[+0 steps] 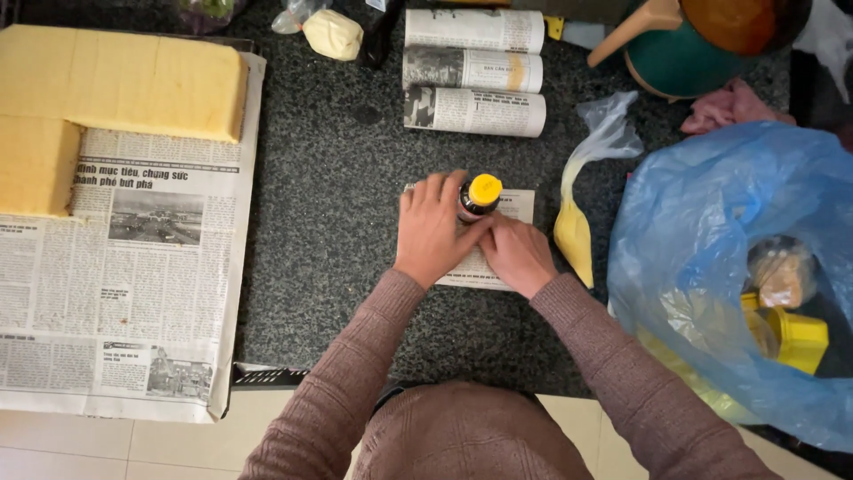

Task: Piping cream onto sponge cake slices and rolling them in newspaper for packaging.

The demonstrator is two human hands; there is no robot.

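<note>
Hands by bottle, newspaper rolls beyond.

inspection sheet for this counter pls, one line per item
Surface: dark speckled counter, newspaper sheet at left.
Job's things: yellow-capped bottle on a small paper.
Clutter: three paper rolls, yellow foam slab, blue bag, piping bag, pink cloth.
Hands: left hand and right hand both at the bottle and paper.
Cables: nothing seen.
Surroundings: tiled floor, green pot.
</note>
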